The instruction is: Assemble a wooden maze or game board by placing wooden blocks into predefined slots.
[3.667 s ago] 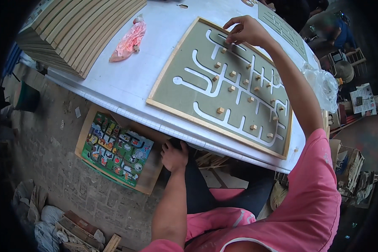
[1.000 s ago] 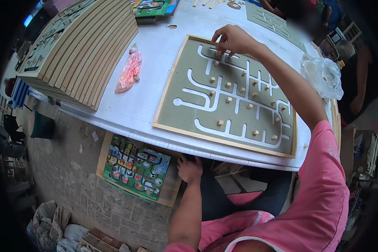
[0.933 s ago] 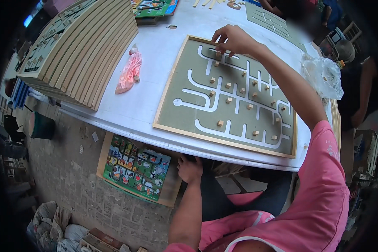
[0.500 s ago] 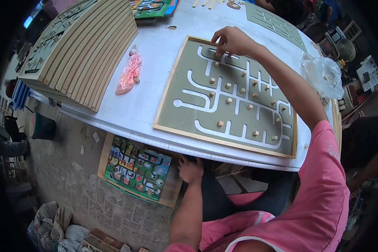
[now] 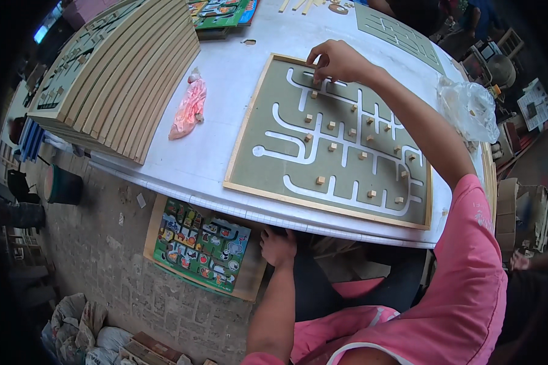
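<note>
Your maze board (image 5: 335,146) lies flat on the white table (image 5: 225,91), right of centre. Its long axis runs left to right across your view, tilted slightly so the right end sits lower and nearer you; the near long edge sits close to the table's front rim. White grooves run through the green face, with small wooden cubes (image 5: 320,180) scattered along them.

Your right hand (image 5: 335,61) is stretched out over the board's far left corner, arm nearly straight, coming in from the lower right across the board. Palm faces down, fingers (image 5: 318,68) curled and pinched together at a cube in the top groove. Narrow grip; can't tell if the cube is actually clamped or just touched.

Your left hand (image 5: 278,246) is down below the table's front edge, fingers curled loosely, next to the colourful picture puzzle (image 5: 201,246) leaning underneath. Can't tell if it holds anything.

Also there: stack of framed boards (image 5: 115,79) at far left of the table, pink bag (image 5: 189,109) between the stack and your board, clear plastic bag (image 5: 469,109) at the right.
</note>
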`<state>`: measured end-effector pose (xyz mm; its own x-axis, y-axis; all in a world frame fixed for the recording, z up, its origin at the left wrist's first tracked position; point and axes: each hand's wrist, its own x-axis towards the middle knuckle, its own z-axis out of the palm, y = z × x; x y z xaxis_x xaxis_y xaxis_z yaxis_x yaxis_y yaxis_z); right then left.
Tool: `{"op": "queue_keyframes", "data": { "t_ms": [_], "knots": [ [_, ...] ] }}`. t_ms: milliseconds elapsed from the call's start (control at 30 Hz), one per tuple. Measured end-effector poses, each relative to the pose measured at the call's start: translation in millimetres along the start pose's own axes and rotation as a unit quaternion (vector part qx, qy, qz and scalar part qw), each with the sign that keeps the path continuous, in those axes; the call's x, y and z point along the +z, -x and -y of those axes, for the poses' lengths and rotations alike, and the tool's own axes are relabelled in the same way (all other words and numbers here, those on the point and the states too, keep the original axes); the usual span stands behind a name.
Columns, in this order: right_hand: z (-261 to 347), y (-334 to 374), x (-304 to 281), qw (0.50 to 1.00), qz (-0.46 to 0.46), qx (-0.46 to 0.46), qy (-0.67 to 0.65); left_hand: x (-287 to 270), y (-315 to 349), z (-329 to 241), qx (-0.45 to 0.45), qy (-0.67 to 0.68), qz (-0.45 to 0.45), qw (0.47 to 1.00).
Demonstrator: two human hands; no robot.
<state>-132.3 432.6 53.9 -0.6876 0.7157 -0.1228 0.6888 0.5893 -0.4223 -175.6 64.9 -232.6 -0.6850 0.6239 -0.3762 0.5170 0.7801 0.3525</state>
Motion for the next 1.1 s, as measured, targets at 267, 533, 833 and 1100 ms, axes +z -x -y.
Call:
{"op": "queue_keyframes", "data": {
  "t_ms": [267,533,833,1100],
  "knots": [
    [-5,0,-3,1.0,-0.023,-0.009,0.002,-7,2,-6,-0.015,0.005,0.005,1.0],
    [7,52,-46,0.993,-0.117,0.005,0.023,-6,0,-1,-0.026,0.001,0.0,1.0],
    [5,283,-74,0.982,-0.182,0.019,-0.055,-2,-1,0,0.0,-0.006,0.005,1.0],
    [-53,457,-56,0.881,-0.382,0.204,-0.19,5,-5,-1,0.017,-0.032,-0.001,0.999]
  ]
}}
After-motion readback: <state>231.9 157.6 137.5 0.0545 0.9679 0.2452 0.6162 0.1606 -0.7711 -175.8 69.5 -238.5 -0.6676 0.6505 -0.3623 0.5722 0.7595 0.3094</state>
